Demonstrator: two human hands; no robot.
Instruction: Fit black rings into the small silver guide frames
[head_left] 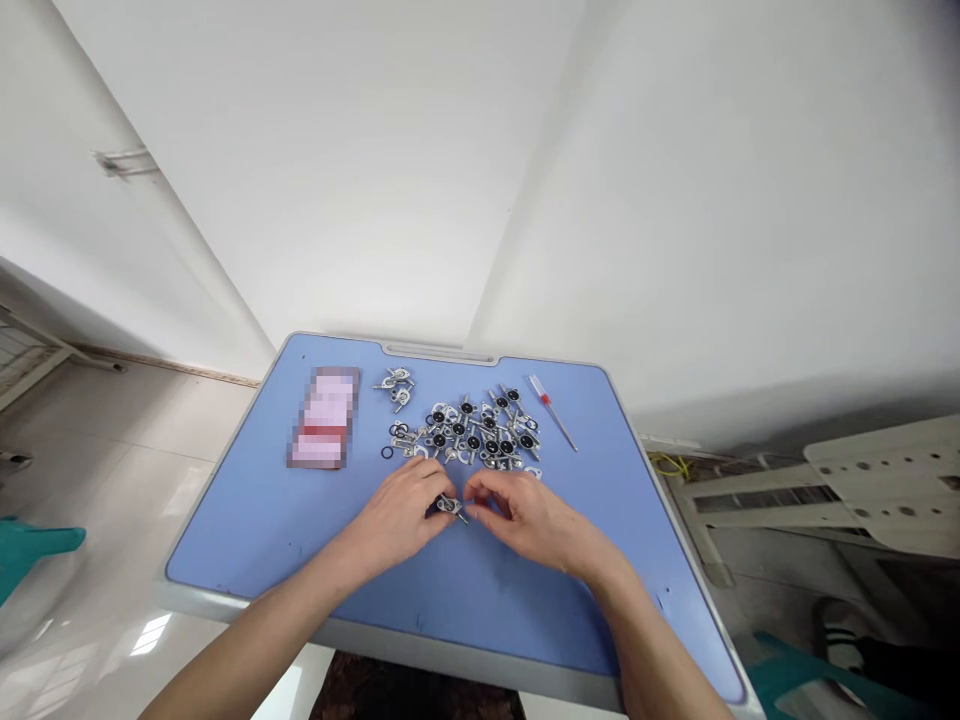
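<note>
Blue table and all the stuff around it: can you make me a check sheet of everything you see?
Surface: blue table with grey rim.
Job's things: small metal part pinched between both hands.
Clutter: pile of metal parts, a few black rings, two loose parts, screwdriver, blurred card.
Hands: left hand and right hand both grip the part.
Cables: yellow cable on the floor, right.
Surroundings: white walls, tiled floor, teal chair, white frame.

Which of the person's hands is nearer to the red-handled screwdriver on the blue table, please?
The right hand. It lies just below and left of the red-handled screwdriver, while the left hand sits farther off, beyond the pile of metal parts.
</note>
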